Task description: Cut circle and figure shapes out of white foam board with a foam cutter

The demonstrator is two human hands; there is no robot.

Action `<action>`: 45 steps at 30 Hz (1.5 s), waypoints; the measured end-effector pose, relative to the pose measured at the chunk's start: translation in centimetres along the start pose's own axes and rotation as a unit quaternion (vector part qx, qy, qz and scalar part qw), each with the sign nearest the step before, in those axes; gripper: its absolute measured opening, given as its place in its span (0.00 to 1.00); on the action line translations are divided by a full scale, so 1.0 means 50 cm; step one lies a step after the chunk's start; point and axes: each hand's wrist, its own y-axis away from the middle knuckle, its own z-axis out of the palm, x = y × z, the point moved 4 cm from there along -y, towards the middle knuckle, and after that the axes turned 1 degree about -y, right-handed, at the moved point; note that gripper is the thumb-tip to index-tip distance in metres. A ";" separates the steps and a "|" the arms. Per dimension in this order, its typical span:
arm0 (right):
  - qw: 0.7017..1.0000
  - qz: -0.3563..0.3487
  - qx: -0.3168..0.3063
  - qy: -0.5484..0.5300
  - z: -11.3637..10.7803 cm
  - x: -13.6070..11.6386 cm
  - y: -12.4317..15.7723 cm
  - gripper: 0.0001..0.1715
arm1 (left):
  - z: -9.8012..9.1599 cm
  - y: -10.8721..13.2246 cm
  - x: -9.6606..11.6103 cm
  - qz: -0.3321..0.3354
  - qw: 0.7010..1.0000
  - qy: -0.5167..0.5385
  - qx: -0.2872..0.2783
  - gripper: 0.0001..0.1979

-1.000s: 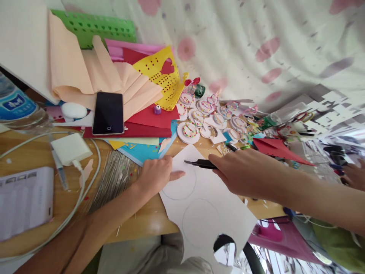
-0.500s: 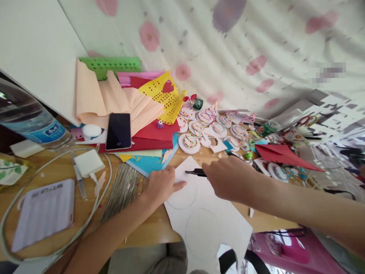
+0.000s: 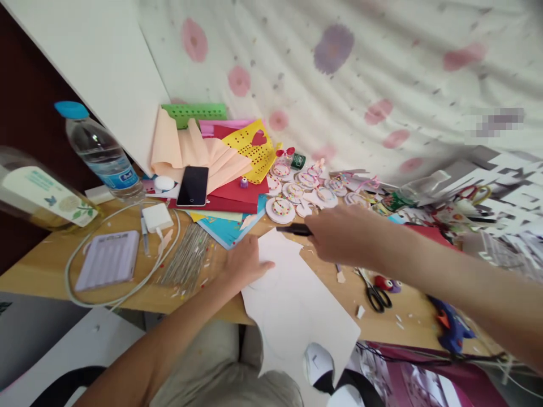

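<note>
My left hand grips the upper left edge of a large white paper sheet, its thumb lying across the top. Faint drawn curves mark the sheet, and rounded pieces are cut from its lower edge. The paper hangs past the table's front edge over my lap. In my closed right hand is a slim black tool with a pointed tip; whether it is a knife or scissors I cannot tell. Its tip lies at the sheet's top edge. Just right of that, the edge has a stepped notch.
Black-handled scissors and a blue glue gun lie at right. Behind are beaded white discs, a phone and coloured felt sheets. Thin wires, a cable and bottles stand left.
The view has shifted, showing more of the table front, the scissors and the glue gun. The black tool now lies at the sheet's top edge, where a notch shows. My left hand keeps its grip.
</note>
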 end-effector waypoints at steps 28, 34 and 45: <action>0.998 0.029 -0.034 -0.034 0.234 -0.021 0.054 0.21 | 0.032 0.036 -0.005 0.064 0.988 -0.009 0.139 0.28; 0.998 0.026 -0.043 -0.029 0.239 -0.020 0.051 0.20 | 0.033 0.036 -0.004 0.068 0.988 -0.005 0.140 0.29; 0.996 0.032 -0.070 -0.048 0.228 -0.017 0.050 0.18 | 0.035 0.031 -0.004 0.063 0.989 -0.016 0.136 0.29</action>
